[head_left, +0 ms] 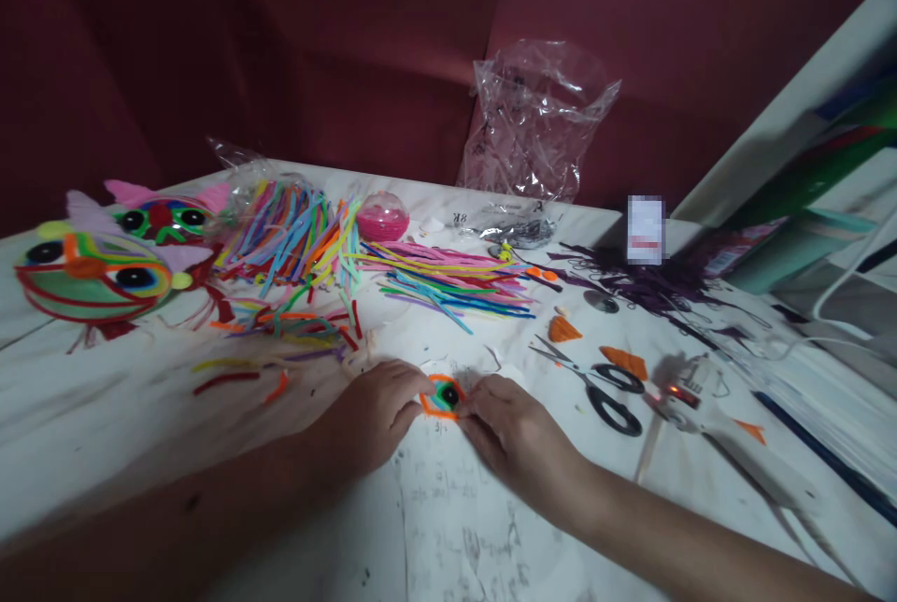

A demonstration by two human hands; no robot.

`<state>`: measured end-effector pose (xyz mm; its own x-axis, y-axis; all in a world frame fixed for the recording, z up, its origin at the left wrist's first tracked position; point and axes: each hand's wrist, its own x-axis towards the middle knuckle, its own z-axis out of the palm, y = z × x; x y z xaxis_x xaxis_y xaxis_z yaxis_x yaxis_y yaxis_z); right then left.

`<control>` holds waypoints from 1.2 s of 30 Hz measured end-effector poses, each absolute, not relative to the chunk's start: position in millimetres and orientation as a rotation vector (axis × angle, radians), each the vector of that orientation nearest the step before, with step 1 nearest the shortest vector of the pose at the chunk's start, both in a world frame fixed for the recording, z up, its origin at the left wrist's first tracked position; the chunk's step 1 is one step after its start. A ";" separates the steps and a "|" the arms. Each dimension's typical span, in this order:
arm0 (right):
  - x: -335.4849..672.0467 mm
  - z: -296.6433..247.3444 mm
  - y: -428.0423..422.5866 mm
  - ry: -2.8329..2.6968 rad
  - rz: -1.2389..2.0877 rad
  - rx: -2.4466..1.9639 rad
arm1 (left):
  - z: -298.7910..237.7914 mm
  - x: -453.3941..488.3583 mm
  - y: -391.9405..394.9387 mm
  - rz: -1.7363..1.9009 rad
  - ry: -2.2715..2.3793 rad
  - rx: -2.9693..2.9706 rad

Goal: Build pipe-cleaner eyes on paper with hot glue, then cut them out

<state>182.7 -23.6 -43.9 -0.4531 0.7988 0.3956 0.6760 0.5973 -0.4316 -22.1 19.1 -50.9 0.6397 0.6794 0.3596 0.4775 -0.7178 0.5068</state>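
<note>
Left hand [382, 410] and right hand [515, 420], seen from above: each is narrowed to a pinch, thumb and fingers closing on opposite edges of one small eye-shaped piece [443, 396]. The piece lies between the fingertips, low in the middle of the view, over a sheet of paper [448, 499] bearing faint handwriting; whether it touches the sheet cannot be told. Its outline is bright orange, enclosing green and pale blue bands and a round black centre set toward the right hand.

To the right of the hands, open scissors [584, 372] with black handles lie on the white, grey-veined bench [56, 387]; just behind them are two fuzzy orange pieces [564, 330]. Farther right rests a white tool [733, 457] with a lit orange-red spot. Dark purple strands [623, 279] are heaped behind.

Beyond the hands, many-coloured fuzzy stems [280, 233] form a dense bundle, beside a layer of mostly pink stems [455, 261]. A pink ball-shaped object [383, 221], clear at its top, stands near the bench's rear edge, left of a crumpled transparent bag [539, 139]. At far left, two round, eyed ornaments with pink ear-like parts stand one behind the other, the nearer ornament [98, 279] pale green, outlined in red.
</note>
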 end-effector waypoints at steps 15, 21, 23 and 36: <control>184.9 -42.9 -18.8 -2.371 0.239 -1.132 | -50.9 -11.5 23.2 0.748 0.940 2.509; 198.3 -38.1 -17.9 -2.324 0.300 -1.183 | -49.9 -10.5 23.0 0.742 0.940 2.480; 199.8 -38.5 -17.8 -2.321 0.304 -1.178 | -48.7 -10.1 22.4 0.739 0.942 2.475; 187.9 -40.0 -11.8 -2.172 0.393 -1.393 | -46.8 -8.5 22.6 0.737 0.914 2.506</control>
